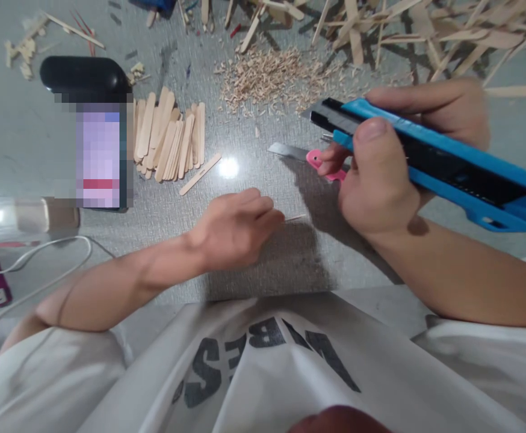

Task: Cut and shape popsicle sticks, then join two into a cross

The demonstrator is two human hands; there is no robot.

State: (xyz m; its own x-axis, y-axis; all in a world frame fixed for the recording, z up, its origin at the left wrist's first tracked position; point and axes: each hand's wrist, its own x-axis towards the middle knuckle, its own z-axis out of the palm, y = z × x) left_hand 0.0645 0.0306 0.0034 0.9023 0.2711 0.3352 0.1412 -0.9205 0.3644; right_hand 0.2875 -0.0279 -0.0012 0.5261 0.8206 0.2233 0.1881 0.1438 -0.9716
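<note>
One camera sits on the person's head, looking down, close to the grey floor (41, 144).

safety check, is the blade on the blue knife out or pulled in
Out. The blue utility knife in the right hand shows a bare steel blade past its tip.

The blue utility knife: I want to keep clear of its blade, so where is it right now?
In the head view the blue utility knife is at the right, gripped in the right hand above the grey floor, its blade pointing left toward the pile of craft sticks.
</note>
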